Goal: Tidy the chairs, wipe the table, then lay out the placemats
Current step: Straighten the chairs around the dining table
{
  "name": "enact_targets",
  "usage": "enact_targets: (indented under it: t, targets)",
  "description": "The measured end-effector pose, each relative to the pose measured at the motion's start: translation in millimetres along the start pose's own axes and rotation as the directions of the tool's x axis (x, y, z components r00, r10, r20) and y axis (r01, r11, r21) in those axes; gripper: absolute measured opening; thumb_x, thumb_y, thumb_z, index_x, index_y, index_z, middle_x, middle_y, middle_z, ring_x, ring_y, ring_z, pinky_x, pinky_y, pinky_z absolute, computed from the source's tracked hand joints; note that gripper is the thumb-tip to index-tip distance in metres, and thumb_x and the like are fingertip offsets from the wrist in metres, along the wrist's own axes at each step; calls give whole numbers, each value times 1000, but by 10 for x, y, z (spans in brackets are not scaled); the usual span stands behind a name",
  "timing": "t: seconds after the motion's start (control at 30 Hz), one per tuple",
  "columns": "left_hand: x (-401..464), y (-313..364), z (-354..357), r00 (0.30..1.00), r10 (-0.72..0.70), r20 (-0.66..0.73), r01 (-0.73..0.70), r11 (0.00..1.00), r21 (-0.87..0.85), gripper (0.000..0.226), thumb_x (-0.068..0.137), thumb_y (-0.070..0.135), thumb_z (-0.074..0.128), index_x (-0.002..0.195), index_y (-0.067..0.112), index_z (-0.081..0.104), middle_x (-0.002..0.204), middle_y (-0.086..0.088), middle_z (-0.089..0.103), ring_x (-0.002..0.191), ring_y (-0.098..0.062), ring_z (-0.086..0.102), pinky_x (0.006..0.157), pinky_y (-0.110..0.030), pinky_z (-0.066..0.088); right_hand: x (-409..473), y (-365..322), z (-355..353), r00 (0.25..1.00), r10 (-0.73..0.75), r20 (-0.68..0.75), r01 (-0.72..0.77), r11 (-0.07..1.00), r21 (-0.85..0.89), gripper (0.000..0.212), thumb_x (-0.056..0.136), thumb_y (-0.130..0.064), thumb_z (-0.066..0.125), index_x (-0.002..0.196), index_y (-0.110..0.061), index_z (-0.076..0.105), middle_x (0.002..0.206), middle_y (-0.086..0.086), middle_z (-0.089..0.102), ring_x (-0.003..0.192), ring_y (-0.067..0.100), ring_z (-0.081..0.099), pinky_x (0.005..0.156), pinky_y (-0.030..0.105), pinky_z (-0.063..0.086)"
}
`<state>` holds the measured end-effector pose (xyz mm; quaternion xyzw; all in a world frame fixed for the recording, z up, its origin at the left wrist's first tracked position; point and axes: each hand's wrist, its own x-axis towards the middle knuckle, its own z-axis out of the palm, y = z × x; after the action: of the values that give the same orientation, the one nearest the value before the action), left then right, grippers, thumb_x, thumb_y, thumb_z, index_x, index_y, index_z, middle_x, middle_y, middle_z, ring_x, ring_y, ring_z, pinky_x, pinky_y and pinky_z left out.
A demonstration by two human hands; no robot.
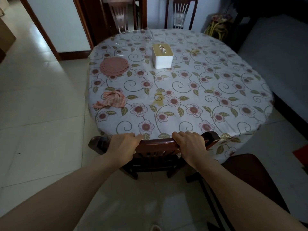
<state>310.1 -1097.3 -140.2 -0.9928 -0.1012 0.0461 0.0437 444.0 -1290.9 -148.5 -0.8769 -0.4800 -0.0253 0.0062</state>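
Person is standing at the near edge of the table (216,67), both hands wrapping the top rail of the near chair (158,144). Left hand (122,145) is gripping the rail left of centre, fingers curled over the far side. Right hand (191,144) is gripping the rail right of centre, fingers curling over, thumb on the near side. The chair is sitting tucked against the table edge, its back touching the overhanging floral tablecloth (183,97).

On the cloth: a stack of round pink placemats (114,66) is lying at the left side, not yet laid out. A crumpled pink striped rag (111,101) is lying nearer the left edge, closer to the person than the placemats and apart from them. A white tissue box (162,55) is standing toward the far middle. A yellowish stain (159,100) is showing near the middle of the cloth, right of the rag.

Two more chairs are standing at the far side: far left chair (120,15), far right chair (180,14). Another dark chair (246,177) is standing at the near right, apart from the table. Pale tiled floor (41,114) is lying all round.
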Motion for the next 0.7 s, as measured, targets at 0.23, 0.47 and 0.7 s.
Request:
enact_targets:
  t: [0.23,0.47,0.7]
  targets:
    - [35,-33,2,1000,16,12,-16,1000,-16,39,81,26,63,117,22,49,101,0,63,90,-21,62,62,-27,40,31,9,-15,997,-2,76,5,999,-44,33,82,-27,68,107,-21,47,88,-1,59,73,19,53,61,30,31]
    - [64,-80,-19,997,-33,65,34,999,-20,36,78,30,67,110,22,54,102,1,63,93,-21,62,66,-28,42,112,-100,-72,981,57,187,-41,995,-88,43,82,-23,68,112,-22,37,81,-2,37,68,16,38,57,31,28]
    - [85,-49,-38,996,-37,86,40,999,-34,36,77,33,69,109,22,56,101,0,64,93,-22,62,69,-31,45,106,-60,-95,977,68,201,-56,996,-63,34,84,-23,65,109,-23,42,80,-4,41,67,17,42,58,32,30]
